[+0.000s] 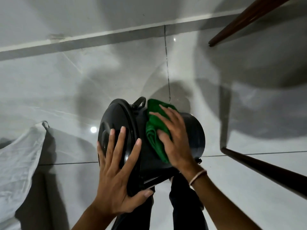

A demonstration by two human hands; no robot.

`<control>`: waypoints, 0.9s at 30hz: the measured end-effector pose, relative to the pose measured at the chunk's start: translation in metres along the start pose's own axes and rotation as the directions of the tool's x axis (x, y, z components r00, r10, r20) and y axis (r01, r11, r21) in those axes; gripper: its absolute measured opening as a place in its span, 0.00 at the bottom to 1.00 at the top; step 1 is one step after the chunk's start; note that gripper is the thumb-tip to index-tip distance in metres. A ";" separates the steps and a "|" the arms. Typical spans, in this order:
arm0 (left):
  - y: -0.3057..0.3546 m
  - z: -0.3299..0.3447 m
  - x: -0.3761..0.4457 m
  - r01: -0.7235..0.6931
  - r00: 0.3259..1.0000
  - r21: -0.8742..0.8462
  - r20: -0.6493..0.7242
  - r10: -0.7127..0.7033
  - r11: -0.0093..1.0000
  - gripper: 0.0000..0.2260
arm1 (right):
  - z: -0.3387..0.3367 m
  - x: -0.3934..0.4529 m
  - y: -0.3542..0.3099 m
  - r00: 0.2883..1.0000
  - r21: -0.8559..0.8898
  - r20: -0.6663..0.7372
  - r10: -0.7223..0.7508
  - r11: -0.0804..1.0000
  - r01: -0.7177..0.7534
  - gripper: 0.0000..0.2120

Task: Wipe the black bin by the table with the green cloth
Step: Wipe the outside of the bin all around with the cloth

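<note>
The black bin (194, 130) lies tipped on its side above the floor, its round lid end turned left and its base end right. My left hand (116, 171) is spread flat over the lid, thumb hooked under the rim, holding the bin. My right hand (172, 138) presses the crumpled green cloth (153, 135) flat against the bin's curved side wall. A small black handle loop (139, 102) sticks up at the bin's top edge. The bin's underside is hidden by my arms.
Two dark wooden table legs (249, 15) (265, 168) stand to the right. A white cloth (20, 156) hangs at the left. Glossy grey floor tiles (83, 80) meet a wall skirting at the back. My dark trouser legs (182, 205) are below the bin.
</note>
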State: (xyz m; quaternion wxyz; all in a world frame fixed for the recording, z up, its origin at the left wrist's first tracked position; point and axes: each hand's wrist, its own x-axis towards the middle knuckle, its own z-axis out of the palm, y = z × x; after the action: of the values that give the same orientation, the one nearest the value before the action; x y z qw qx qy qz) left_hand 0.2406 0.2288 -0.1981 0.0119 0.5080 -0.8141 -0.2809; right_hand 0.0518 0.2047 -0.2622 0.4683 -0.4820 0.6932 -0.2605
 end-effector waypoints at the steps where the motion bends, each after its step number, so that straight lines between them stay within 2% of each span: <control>1: 0.002 0.001 0.000 -0.017 1.000 0.002 -0.002 0.017 1.000 0.42 | 0.001 -0.012 0.001 0.999 0.014 -0.027 -0.025 1.000 0.026 0.26; 3: 0.006 0.003 0.002 -0.064 0.998 0.002 0.000 0.064 0.998 0.42 | -0.008 -0.025 0.019 0.996 0.022 -0.090 -0.009 1.000 0.011 0.27; 5: 0.005 0.002 0.008 -0.106 0.994 0.007 0.011 0.105 0.994 0.41 | -0.021 -0.017 0.041 0.981 0.030 -0.142 0.135 0.991 -0.132 0.27; 7: 0.005 0.001 0.014 -0.123 0.992 0.010 0.020 0.123 0.992 0.41 | -0.033 0.006 0.055 0.930 0.128 -0.127 0.345 0.935 -0.329 0.23; 9: 0.003 0.000 0.016 -0.130 0.991 0.002 0.013 0.130 0.991 0.41 | -0.036 0.026 0.050 0.912 0.211 -0.070 0.405 0.899 -0.383 0.23; 10: 0.000 0.001 0.015 -0.134 0.991 -0.004 0.005 0.134 0.991 0.41 | -0.033 0.028 0.040 0.933 0.206 -0.052 0.356 0.918 -0.338 0.23; 12: -0.005 0.000 0.011 -0.133 0.991 -0.007 -0.017 0.133 0.991 0.40 | -0.022 0.014 0.014 0.990 0.133 -0.009 0.140 0.982 -0.138 0.27; 14: -0.010 0.001 0.007 -0.127 0.991 0.000 -0.028 0.127 0.992 0.39 | -0.005 -0.021 0.003 0.996 0.060 0.023 -0.087 0.995 0.085 0.30; 15: -0.011 0.001 0.006 -0.126 0.992 0.000 -0.032 0.126 0.992 0.39 | 0.001 -0.042 0.006 0.987 0.026 0.025 -0.157 0.987 0.157 0.29; 16: -0.012 0.002 0.005 -0.128 0.991 -0.001 -0.034 0.128 0.992 0.39 | 0.003 -0.059 0.016 0.986 -0.013 0.012 -0.163 0.986 0.164 0.29; 17: -0.011 0.002 0.003 -0.131 0.991 -0.005 -0.035 0.130 0.991 0.39 | 0.002 -0.068 0.032 0.993 -0.046 -0.020 -0.115 0.992 0.114 0.28; 19: -0.010 0.002 0.003 -0.133 0.991 -0.016 -0.035 0.133 0.991 0.39 | -0.010 -0.055 0.061 0.980 0.000 -0.144 0.138 0.990 -0.140 0.29; 21: -0.008 0.002 0.005 -0.118 0.993 -0.028 -0.035 0.117 0.993 0.39 | -0.021 -0.016 0.076 0.873 0.083 -0.247 0.420 0.907 -0.413 0.25; 22: -0.007 0.002 0.006 -0.103 0.994 -0.032 -0.038 0.102 0.994 0.39 | -0.022 0.002 0.073 0.852 0.074 -0.248 0.462 0.886 -0.458 0.23; 23: -0.006 0.001 0.009 -0.089 0.995 -0.039 -0.039 0.088 0.995 0.38 | -0.018 0.012 0.064 0.881 0.032 -0.240 0.407 0.911 -0.412 0.23; 25: -0.005 -0.001 0.011 -0.070 0.997 -0.051 -0.033 0.068 0.996 0.38 | 0.002 0.004 0.035 0.963 -0.038 -0.213 0.166 0.983 -0.178 0.26; 27: -0.003 -0.002 0.010 -0.063 0.998 -0.060 -0.030 0.062 0.996 0.37 | 0.027 -0.039 0.015 0.979 -0.042 -0.201 -0.039 0.999 0.031 0.28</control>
State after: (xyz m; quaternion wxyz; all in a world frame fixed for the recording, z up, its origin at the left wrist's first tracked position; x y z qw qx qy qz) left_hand 0.2387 0.2184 -0.2008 0.0476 0.4857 -0.8205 -0.2978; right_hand 0.0735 0.2489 -0.2703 0.3817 -0.4742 0.7333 -0.3027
